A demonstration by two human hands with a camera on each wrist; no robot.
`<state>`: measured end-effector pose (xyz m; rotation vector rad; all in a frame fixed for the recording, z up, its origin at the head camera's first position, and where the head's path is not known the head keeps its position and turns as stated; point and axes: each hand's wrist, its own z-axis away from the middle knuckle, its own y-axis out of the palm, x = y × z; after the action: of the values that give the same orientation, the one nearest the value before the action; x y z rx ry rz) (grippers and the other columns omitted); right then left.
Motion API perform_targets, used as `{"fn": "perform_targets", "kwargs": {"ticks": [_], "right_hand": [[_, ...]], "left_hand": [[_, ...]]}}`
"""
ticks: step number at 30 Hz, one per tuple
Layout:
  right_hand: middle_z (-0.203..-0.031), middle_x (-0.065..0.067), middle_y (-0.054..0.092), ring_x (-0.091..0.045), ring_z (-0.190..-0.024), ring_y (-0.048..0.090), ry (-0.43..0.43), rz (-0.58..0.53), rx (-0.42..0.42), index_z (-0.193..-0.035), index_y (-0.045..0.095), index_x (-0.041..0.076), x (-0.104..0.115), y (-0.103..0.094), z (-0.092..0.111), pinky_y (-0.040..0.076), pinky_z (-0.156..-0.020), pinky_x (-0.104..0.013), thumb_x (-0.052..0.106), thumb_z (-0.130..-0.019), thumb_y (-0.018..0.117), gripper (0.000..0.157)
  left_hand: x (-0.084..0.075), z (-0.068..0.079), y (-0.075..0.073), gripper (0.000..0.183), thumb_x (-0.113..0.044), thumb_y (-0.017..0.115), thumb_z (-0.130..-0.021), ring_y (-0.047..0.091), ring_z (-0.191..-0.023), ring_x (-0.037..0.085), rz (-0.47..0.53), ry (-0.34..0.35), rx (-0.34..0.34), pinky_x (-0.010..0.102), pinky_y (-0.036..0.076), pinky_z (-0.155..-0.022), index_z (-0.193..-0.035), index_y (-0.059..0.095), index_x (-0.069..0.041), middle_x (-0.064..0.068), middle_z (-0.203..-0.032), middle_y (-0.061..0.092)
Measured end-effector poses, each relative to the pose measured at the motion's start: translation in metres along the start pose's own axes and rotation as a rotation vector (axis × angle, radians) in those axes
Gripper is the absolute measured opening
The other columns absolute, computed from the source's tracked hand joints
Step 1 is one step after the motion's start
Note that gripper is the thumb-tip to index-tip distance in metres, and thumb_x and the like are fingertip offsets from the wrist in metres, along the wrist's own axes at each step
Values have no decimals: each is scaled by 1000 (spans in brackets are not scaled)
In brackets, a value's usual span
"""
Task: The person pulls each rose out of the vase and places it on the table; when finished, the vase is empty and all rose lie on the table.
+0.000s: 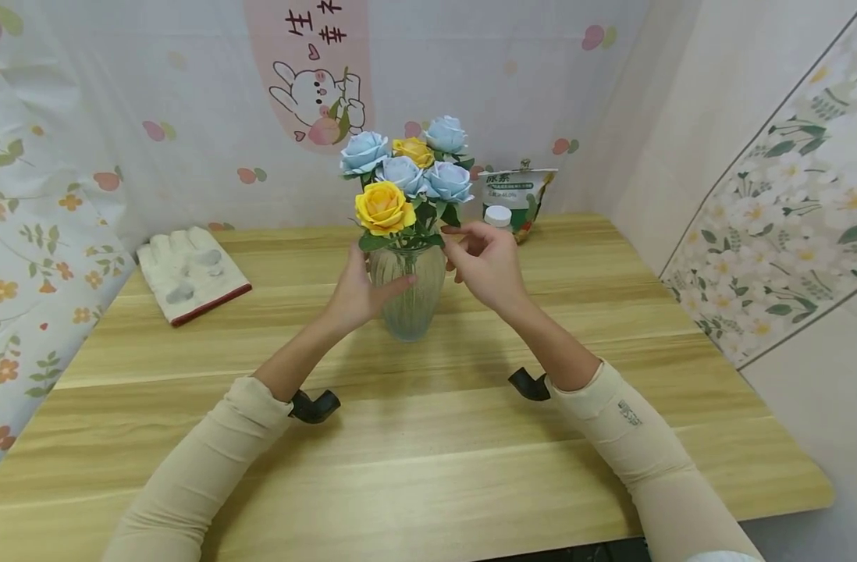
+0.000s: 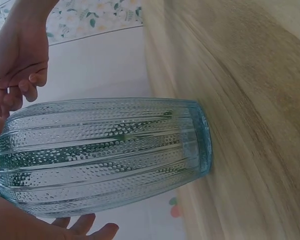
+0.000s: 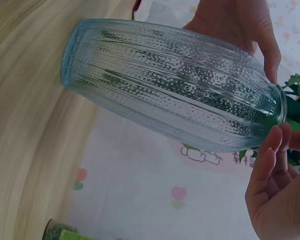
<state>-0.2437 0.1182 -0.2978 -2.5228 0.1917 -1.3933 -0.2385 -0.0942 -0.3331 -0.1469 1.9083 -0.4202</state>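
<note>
A clear ribbed glass vase [image 1: 409, 308] stands upright on the table, holding artificial roses. Their blooms are light blue and yellow, such as the yellow rose [image 1: 384, 208] at the front left. My left hand [image 1: 361, 293] holds the vase's upper left side, thumb across its front and fingers behind it. At the rim's right side, my right hand [image 1: 490, 261] has its thumb and forefinger together on a green leaf [image 3: 293, 125], other fingers curled. Its fingertips partly hide the leaf. Through the patterned glass [image 2: 105, 155] the stems look blurred.
A white work glove [image 1: 193, 273] with a red cuff lies at the left rear. Behind the right hand stand a white-capped bottle [image 1: 498, 216] and a clipped green-and-white pouch [image 1: 530, 191]. Patterned sheets hang behind the wooden table [image 1: 400, 468] and at its sides.
</note>
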Motion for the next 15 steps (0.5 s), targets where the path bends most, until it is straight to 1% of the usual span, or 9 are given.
{"fn": "perform_targets", "kwargs": {"ticks": [2, 5, 7, 8, 11, 15], "right_hand": [[-61, -11, 64, -17, -45, 55, 24, -24, 0, -102, 72, -6, 0, 1, -3, 45, -45, -26, 6, -94, 61, 18], [-61, -5, 64, -15, -46, 57, 94, -61, 13, -102, 71, -6, 0, 3, -9, 46, -46, -24, 10, -95, 61, 20], [-61, -2, 64, -14, -47, 58, 141, -90, 24, -103, 70, -5, 0, 4, -12, 47, -46, -25, 14, -96, 62, 22], [-61, -1, 64, -14, -47, 58, 164, -98, 26, -105, 70, -4, 0, 4, -14, 47, -46, -24, 16, -97, 62, 23], [-61, 0, 64, -13, -47, 58, 226, -126, 31, -107, 69, -2, 0, 5, -17, 47, -46, -24, 18, -97, 63, 23], [-61, 0, 61, -12, -48, 57, 297, -204, 32, -108, 66, -1, 0, 7, -20, 47, -46, -23, 15, -97, 62, 20]], "left_hand": [[2, -3, 1, 93, -19, 78, -86, 25, -145, 28, 13, 63, -7, 57, 22, -115, -154, 17, -12, 10, -157, 25], [4, -7, 3, 93, -10, 80, -83, 25, -146, 22, 35, 176, -22, 49, 19, -118, -154, 20, -11, 7, -156, 29], [4, -11, 4, 92, -4, 79, -82, 25, -146, 18, 59, 250, -27, 42, 17, -119, -154, 22, -10, 6, -156, 31], [3, -12, 5, 91, -1, 79, -81, 25, -146, 18, 66, 273, -32, 40, 17, -120, -153, 23, -9, 7, -156, 32], [-11, -9, 5, 85, 2, 76, -82, 29, -144, 21, 89, 289, -37, 39, 19, -119, -151, 26, -3, 13, -154, 34], [-26, -1, 3, 79, 3, 74, -84, 33, -142, 25, 98, 260, -49, 39, 23, -118, -149, 30, 2, 18, -151, 38]]}}
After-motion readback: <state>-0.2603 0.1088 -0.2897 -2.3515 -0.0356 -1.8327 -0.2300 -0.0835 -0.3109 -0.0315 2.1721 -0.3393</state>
